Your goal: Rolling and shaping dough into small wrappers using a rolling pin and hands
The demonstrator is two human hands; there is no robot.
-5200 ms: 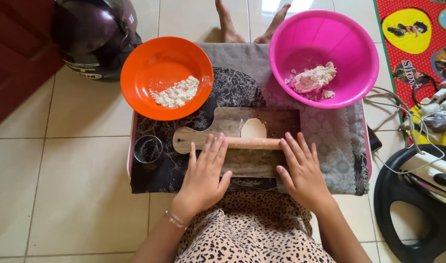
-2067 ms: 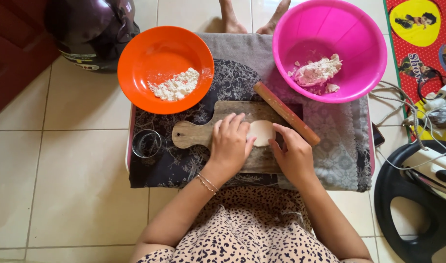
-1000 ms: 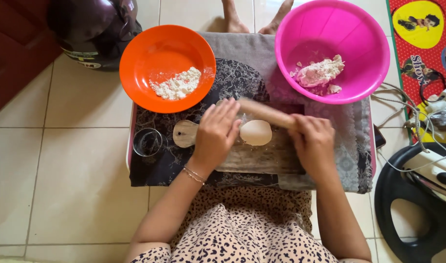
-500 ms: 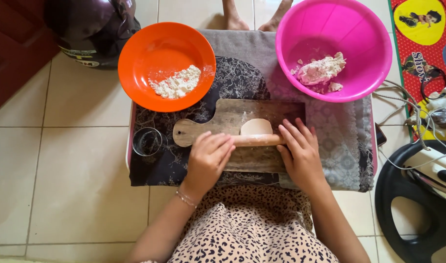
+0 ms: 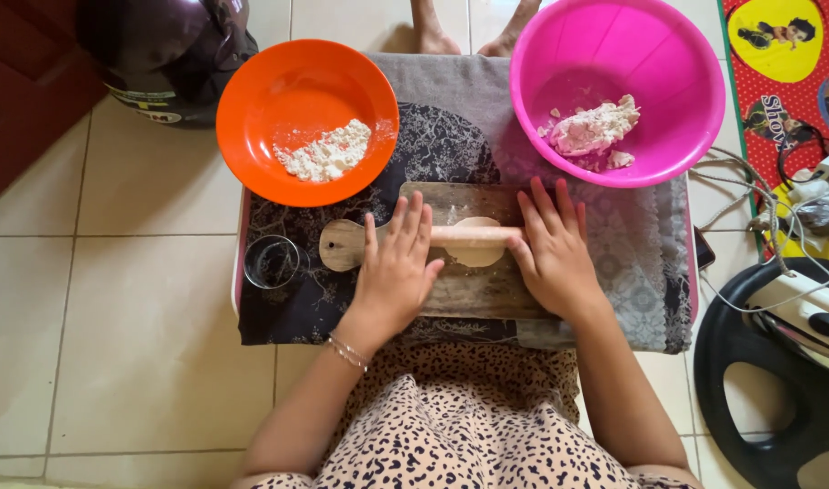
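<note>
Hands, two, are working here: we are pressing our left hand and right hand, fingers flat and spread, on one rolling pin over one dough round, mid-board. Two bowls, orange and pink, are sitting at the cloth's far corners.

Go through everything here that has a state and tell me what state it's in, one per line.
Dough piece: flattened, under the pin.
Rolling pin: lying across the wooden board.
Left hand: flat on the pin.
Right hand: flat on the pin.
Orange bowl: holds flour.
Pink bowl: holds dough.
Glass: upright, looks empty.
</note>
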